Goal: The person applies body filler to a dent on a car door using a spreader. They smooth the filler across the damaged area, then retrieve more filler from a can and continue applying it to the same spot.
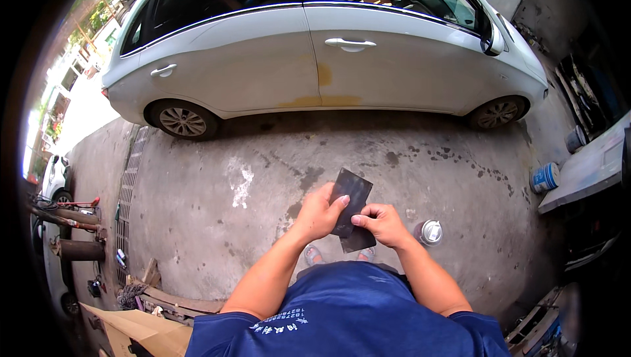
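Observation:
In front of my body, both hands hold thin, dark rectangular pieces that look like black sandpaper (pixel 353 193). My left hand (pixel 317 214) grips the upper piece along its left edge, the thumb flat on its face. My right hand (pixel 386 225) pinches its right side between thumb and fingers. A lower dark piece (pixel 358 241) sticks out below; whether it is a separate sheet or a fold, I cannot tell. Beyond my hands stands a white car (pixel 263 55), side on, with yellowish patches (pixel 324 74) along the door seam and lower door edges.
A lidded cup-like container (pixel 430 232) stands on the concrete floor (pixel 197 193) right of my hands. Farther right, a blue-and-white bucket (pixel 545 178) sits beside a pale panel (pixel 588 166). On the left are a floor grate (pixel 131 173), metal equipment (pixel 79 250) and cardboard (pixel 135 331).

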Motion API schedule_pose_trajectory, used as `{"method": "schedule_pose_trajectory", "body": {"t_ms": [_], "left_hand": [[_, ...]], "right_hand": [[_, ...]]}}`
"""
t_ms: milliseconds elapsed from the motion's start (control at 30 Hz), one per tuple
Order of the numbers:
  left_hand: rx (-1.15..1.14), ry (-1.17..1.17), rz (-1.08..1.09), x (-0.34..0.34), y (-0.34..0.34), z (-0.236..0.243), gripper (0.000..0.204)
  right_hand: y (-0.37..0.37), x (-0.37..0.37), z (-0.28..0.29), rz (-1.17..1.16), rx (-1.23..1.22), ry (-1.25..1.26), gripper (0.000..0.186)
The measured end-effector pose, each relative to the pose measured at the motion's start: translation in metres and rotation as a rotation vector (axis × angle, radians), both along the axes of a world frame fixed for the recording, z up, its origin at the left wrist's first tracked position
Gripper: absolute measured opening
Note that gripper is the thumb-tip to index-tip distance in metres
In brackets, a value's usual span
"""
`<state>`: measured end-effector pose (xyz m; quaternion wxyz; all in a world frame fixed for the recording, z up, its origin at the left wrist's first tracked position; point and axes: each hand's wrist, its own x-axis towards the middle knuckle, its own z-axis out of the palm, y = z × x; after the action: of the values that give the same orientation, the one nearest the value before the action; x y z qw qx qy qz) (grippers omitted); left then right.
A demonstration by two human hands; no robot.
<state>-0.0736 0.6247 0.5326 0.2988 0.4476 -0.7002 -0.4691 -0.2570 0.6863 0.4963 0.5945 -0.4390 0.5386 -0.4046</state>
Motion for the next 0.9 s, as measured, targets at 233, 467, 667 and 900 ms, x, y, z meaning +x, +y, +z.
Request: {"method": "schedule_pose_trajectory", "body": {"t_ms": [233, 467, 667, 900], "left_hand": [[0.363, 0.166, -0.301, 0.032, -0.008, -0.008, 0.02], [0.252, -0.075, -0.387, 0.055, -0.023, -0.016, 0.037], [0.147, -0.069, -0.341, 0.069, -0.032, -0.028, 0.037], [0.234, 0.079, -0.1, 0.103, -0.054, -0.058, 0.035]], "right_hand": [[-0.03, -0.018, 0.006, -0.312, -0.167, 0.048, 0.022], [-0.034, 0.025, 0.019, -0.159, -0.232, 0.162, 0.022], [-0.029, 0.055, 0.014, -0.141, -0.154, 0.353, 0.025], [0.004, 0.066, -0.004, -0.221, -0.067, 0.415, 0.026]]}}
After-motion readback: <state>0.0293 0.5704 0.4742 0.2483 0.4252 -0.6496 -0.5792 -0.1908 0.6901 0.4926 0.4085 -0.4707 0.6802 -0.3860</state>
